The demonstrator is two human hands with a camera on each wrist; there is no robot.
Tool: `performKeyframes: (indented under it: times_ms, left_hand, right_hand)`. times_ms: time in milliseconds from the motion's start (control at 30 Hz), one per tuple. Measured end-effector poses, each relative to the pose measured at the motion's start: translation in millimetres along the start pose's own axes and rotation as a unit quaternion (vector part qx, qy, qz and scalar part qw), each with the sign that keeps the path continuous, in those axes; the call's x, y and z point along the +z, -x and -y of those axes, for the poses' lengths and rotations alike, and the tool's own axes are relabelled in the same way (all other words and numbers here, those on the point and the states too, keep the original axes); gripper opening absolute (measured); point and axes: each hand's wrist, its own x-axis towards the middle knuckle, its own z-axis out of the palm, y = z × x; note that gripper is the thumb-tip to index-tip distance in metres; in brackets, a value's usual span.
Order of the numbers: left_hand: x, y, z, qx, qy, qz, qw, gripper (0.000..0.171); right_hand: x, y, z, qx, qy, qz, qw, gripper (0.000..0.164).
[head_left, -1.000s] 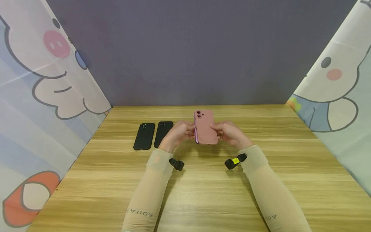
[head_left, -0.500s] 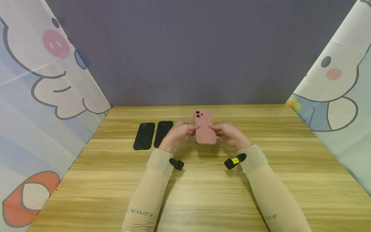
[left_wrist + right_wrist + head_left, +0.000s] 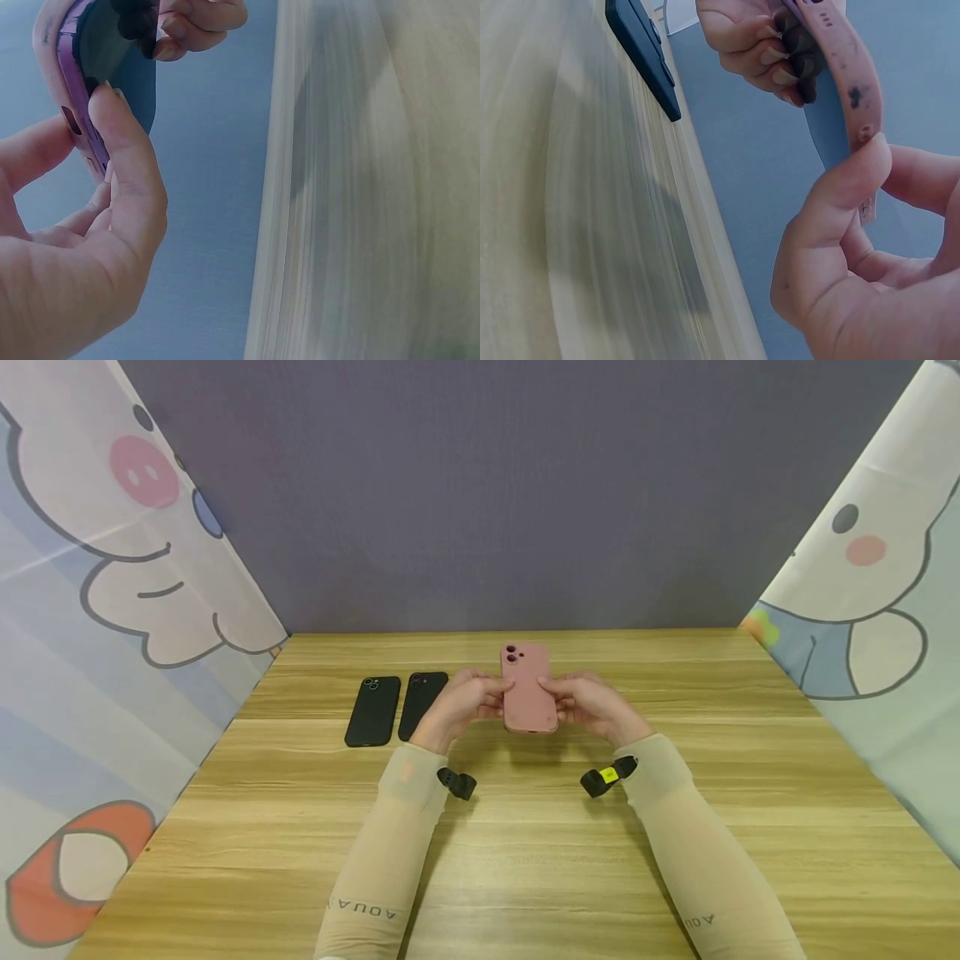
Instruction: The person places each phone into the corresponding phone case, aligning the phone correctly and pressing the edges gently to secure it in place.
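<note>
Between my two hands, raised over the table, is a purple phone [image 3: 72, 71] with a pink phone case [image 3: 531, 702] over its back. The case's camera cutout shows the lenses at top left. My left hand [image 3: 467, 700] pinches the left side, thumb on the back and fingers underneath. On the opposite side my right hand [image 3: 596, 703] grips with its thumb on the back too. In the left wrist view a strip of purple frame shows between the case edge and the dark glossy screen [image 3: 105, 49]. Dark scuffs mark the case's side in the right wrist view.
Two black phones or cased phones lie at left on the wooden table [image 3: 525, 860]: an outer one [image 3: 372, 712] and an inner one [image 3: 422, 697] partly behind my left hand. A grey panel [image 3: 487, 493] stands at the back, with cartoon-printed cloths [image 3: 862, 635] at the sides.
The purple edge that stuck out at the case's left side is now covered in the head view. My left thumb has come onto the case's back. The hands have barely shifted.
</note>
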Motion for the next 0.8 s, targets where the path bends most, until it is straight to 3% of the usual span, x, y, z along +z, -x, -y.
performKeyframes:
  times_ms: [200,400,800]
  left_hand:
    - [-1.3,1.0,-0.3,0.004,-0.001,0.009,1.0,0.021]
    - [-1.5,0.9,0.0,0.012,-0.007,0.031,0.9994,0.021]
    - [-0.1,1.1,0.6,0.013,-0.025,0.08,0.9964,0.02]
  right_hand:
    - [-0.4,0.8,2.5,-0.005,0.014,-0.023,1.0,0.021]
    - [-2.7,1.0,3.0,-0.012,-0.008,-0.041,0.999,0.022]
    - [-7.7,2.4,3.0,-0.038,-0.035,-0.065,0.997,0.036]
